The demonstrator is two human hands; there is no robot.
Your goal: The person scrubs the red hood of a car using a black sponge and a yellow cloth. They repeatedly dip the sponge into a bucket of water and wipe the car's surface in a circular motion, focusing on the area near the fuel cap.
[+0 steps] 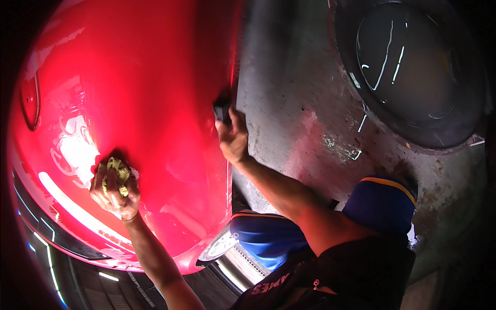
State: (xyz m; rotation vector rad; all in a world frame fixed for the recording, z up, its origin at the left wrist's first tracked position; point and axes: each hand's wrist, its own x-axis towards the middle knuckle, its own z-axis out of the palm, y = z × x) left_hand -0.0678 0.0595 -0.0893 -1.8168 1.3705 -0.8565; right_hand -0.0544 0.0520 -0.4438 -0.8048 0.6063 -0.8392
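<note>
A red car's glossy body panel (155,116) fills the left and middle of the view. My left hand (116,195) grips a crumpled yellow-green cloth (118,174) against the paint. Beside that cloth, a bright glare (79,143) and some whitish smears show on the panel. Farther right, my right hand (234,135) is at the panel's edge. Its thumb and fingers pinch a small black block-like object (222,110), whose exact kind I cannot make out.
Behind my right arm runs a stained grey floor (279,128). A large dark, glossy rounded form (407,73) reflects light strips at upper right; its kind is unclear. One wheel (220,246) shows below the red panel, near my blue shorts (267,236). Dark glass (58,228) curves along the lower left.
</note>
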